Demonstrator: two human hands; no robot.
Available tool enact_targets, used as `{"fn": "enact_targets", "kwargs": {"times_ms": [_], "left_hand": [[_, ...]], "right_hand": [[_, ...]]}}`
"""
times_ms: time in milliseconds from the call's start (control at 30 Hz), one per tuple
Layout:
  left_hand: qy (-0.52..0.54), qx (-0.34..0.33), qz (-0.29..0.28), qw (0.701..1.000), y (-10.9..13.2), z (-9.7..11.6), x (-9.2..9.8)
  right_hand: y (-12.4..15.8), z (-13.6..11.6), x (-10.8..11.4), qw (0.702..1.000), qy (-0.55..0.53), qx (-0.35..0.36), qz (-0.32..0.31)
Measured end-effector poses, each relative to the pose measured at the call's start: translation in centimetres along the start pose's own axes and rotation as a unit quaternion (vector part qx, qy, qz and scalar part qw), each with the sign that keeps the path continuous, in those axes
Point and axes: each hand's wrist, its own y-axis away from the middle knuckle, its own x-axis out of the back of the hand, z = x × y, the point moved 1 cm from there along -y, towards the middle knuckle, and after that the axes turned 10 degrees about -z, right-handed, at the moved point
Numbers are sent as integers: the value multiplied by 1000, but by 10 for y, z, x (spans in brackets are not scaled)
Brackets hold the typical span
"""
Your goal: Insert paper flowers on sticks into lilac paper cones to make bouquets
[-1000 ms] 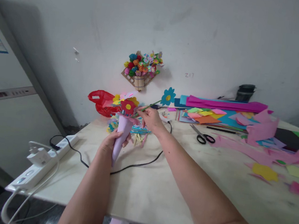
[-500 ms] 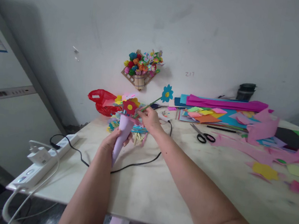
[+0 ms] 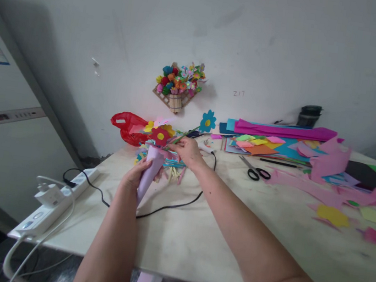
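Note:
My left hand (image 3: 138,174) is wrapped round a lilac paper cone (image 3: 150,173), which tilts with its narrow end down toward me. Out of the cone's mouth stand several paper flowers, among them a red flower (image 3: 160,136) with a yellow centre. In my right hand (image 3: 185,151) the green stem of a blue paper flower (image 3: 207,121) is pinched between thumb and fingers. Its stem slants, with the bloom up and to the right and the lower end close to the cone's mouth. Whether that end is inside the cone I cannot tell.
Black-handled scissors (image 3: 254,169) and a pencil (image 3: 278,162) lie right of my hands. Coloured paper (image 3: 263,146) is stacked behind them, pink scraps (image 3: 324,186) farther right. A black cable (image 3: 172,208) crosses the table to a power strip (image 3: 58,207). A red plastic bag (image 3: 129,127) sits behind.
The cone and my left hand have shifted slightly left. My right hand has brought the blue flower a little down and left, its stem lower end nearer the cone's mouth.

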Motion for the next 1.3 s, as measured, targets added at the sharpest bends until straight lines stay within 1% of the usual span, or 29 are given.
{"fn": "enact_targets", "kwargs": {"times_ms": [100,167,233,367,467,533,667,733,800,867,967,1067,1167,1300], "left_hand": [[12,8,-2,1000,0,-1,-2],[14,14,-1,1000,0,-1,-3],[16,16,-1,1000,0,-2,-3],[24,14,2,1000,0,-3,-1],[22,18,4,1000,0,-4,0],[20,16,-1,1000,0,-3,1],[11,12,-18,1000,-1,-3,2],[6,10,-20,1000,-1,-3,2],[4,10,-20,1000,-1,-3,1],[2,11,-19,1000,-1,-2,0],[0,13,-19,1000,-1,0,-3],[-4,15,-22,1000,-1,1,-4],[-4,13,-14,1000,-1,0,-2],[-7,13,-9,1000,-1,-1,-1]], "right_hand": [[-1,0,0,999,7,-27,21],[-2,1,-1,998,46,-23,36],[-2,1,-3,993,108,-3,52],[4,-1,-11,963,254,16,84],[8,-1,-14,943,318,15,92],[8,2,-15,947,306,16,92],[1,12,-14,971,222,8,85],[0,14,-14,974,211,8,84],[1,13,-14,969,232,14,88],[5,9,-15,958,270,18,99],[10,3,-18,943,315,9,111],[13,0,-21,933,341,-8,115],[13,-1,-23,924,360,-6,125],[13,-2,-20,918,371,-17,140]]}}
